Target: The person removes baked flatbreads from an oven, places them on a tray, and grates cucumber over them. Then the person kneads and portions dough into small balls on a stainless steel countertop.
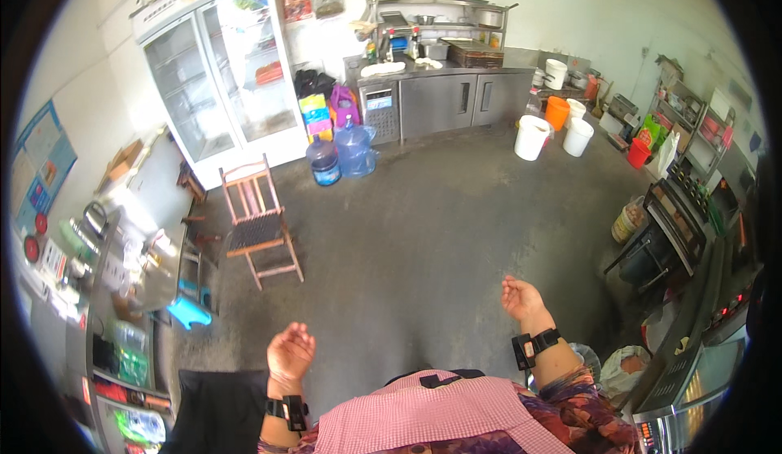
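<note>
My left hand [292, 351] is held up over the floor at the lower left, palm turned up. Its fingers are loosely bent, slightly apart, with nothing in them. Further right, my right hand [520, 298] is also raised over the floor, its fingers loosely curled and no object showing in them. Neither hand touches anything. Black straps with small devices go round both wrists, the left device [292, 412] and the right device [525, 351]. Below and between my arms shows a pink checked apron [423, 415] over a patterned sleeve.
A wooden folding chair [259, 224] stands at left, near a glass-door fridge [218, 71] and blue water jugs [354, 151]. A steel counter [440, 104] runs along the back. White buckets [532, 138] stand at back right. Cluttered shelves line the left; cooking equipment [692, 381] stands at right.
</note>
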`<state>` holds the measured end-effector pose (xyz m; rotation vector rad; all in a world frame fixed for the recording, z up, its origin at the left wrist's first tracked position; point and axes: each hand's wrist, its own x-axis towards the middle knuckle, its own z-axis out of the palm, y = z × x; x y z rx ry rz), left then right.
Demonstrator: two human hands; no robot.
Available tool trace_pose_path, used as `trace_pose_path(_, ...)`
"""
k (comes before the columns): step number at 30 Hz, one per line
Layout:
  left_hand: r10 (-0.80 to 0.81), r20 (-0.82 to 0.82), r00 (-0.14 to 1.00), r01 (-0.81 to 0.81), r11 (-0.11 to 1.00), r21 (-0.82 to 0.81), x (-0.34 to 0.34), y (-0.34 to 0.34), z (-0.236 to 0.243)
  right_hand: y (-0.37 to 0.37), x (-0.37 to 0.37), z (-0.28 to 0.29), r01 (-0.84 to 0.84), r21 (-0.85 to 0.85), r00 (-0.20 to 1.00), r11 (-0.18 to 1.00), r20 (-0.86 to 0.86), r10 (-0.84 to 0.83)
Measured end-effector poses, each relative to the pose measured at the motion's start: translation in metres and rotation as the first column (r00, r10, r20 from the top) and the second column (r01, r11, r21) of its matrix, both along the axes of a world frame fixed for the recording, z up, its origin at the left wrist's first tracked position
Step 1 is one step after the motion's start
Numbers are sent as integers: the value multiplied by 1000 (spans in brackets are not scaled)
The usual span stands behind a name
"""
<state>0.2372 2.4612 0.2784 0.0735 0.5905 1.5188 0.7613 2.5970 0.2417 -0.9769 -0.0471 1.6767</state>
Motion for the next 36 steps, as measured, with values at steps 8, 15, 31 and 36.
trace_pose_path(8,5,-10,1000,-7,970,-245,17,167,-15,168,-2,4,-124,16,985,992,124,121)
trace_pose_path(15,69,-59,996,-82,964,-254,-11,368,-27,346,2,-5,-70,50,995,996,74,66)
trace_pose_path(31,-260,-46,964,252,958,-139,108,878,-18,726,105,-9,120,-43,992,992,42,-118)
trace_pose_path(36,-219,-99,971,191,954,-232,137,991,-23,901,120,9,47,-11,998,999,50,-46)
